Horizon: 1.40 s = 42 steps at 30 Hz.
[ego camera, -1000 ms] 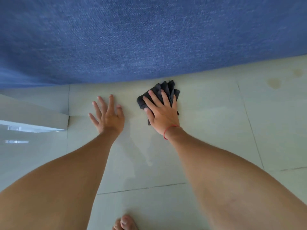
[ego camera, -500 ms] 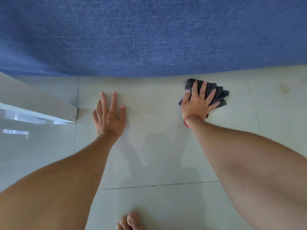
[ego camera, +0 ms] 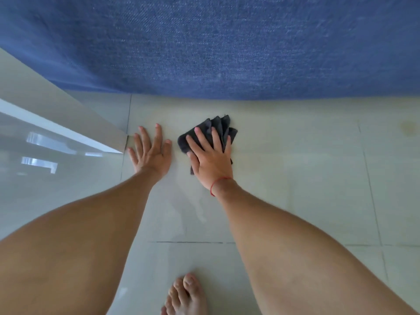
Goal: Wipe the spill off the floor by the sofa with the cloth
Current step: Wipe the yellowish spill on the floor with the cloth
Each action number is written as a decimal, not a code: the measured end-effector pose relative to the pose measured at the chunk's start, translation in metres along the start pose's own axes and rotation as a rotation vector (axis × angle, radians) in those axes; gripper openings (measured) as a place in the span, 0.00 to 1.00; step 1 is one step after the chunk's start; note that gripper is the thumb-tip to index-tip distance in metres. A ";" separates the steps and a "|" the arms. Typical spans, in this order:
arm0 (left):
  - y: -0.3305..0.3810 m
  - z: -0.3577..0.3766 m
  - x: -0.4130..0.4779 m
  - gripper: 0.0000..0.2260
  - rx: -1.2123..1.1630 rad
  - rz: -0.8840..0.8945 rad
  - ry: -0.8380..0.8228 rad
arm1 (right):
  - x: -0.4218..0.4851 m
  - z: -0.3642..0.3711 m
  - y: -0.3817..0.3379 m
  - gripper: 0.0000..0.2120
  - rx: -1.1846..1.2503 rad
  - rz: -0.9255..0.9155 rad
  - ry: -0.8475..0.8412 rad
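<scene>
At mid-frame we count one folded dark grey cloth (ego camera: 218,130) under our flat, spread right hand (ego camera: 210,156); our left hand (ego camera: 151,153) lies open on the pale tiled floor (ego camera: 306,178); one faint stain (ego camera: 409,127), perhaps spill, marks the right edge.

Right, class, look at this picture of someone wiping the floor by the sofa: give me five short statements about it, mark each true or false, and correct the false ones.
1. The right hand presses flat on the dark cloth. True.
2. The left hand holds a second cloth. False: it rests bare and open on the floor tiles.
3. The cloth is white. False: it is dark grey.
4. A red string circles the right wrist. True.
5. The sofa is green. False: it is blue fabric.
</scene>
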<state>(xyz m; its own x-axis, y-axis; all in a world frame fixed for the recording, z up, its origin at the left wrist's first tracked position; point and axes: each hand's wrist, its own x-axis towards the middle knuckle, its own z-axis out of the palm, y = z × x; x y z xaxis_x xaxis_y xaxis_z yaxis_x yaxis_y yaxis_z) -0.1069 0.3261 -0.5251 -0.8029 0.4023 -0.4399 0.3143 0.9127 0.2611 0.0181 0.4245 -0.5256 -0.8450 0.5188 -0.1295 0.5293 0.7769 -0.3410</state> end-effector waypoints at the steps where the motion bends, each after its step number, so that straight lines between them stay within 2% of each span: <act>1: 0.000 0.000 -0.006 0.25 0.000 0.012 0.028 | -0.009 -0.002 0.008 0.20 0.001 -0.045 -0.008; 4: -0.004 0.006 -0.029 0.25 0.054 0.041 0.056 | -0.035 -0.013 0.037 0.19 -0.036 -0.077 -0.005; 10: -0.017 0.013 -0.045 0.25 0.048 -0.004 -0.023 | -0.053 -0.032 0.102 0.22 -0.047 0.338 0.002; 15: -0.021 0.018 -0.039 0.25 0.027 -0.005 -0.008 | -0.005 -0.025 0.077 0.22 0.100 0.588 0.098; 19: -0.020 0.019 -0.038 0.25 0.019 -0.006 0.002 | 0.020 -0.016 0.043 0.21 0.030 0.495 0.114; 26: -0.021 0.009 -0.037 0.24 -0.038 -0.002 -0.066 | 0.020 0.004 -0.031 0.22 0.049 0.188 -0.058; 30: -0.021 0.003 -0.053 0.23 -0.190 -0.041 0.008 | 0.000 -0.001 -0.022 0.22 0.030 0.008 -0.175; 33: -0.032 0.002 -0.066 0.24 -0.125 -0.136 0.028 | -0.029 -0.008 0.000 0.22 -0.020 -0.098 -0.176; 37: -0.053 0.002 -0.067 0.27 -0.135 -0.296 -0.016 | -0.052 -0.016 0.040 0.21 -0.037 0.037 -0.105; 42: -0.059 0.002 -0.063 0.27 -0.211 -0.304 -0.066 | -0.031 -0.010 0.039 0.21 0.001 0.237 -0.028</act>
<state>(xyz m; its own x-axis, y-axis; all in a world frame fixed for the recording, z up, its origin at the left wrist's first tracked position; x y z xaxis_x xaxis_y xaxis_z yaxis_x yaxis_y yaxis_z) -0.0740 0.2469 -0.5146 -0.8069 0.1256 -0.5771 -0.0499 0.9591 0.2786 0.0659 0.4422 -0.5253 -0.6989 0.6764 -0.2322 0.7131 0.6343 -0.2985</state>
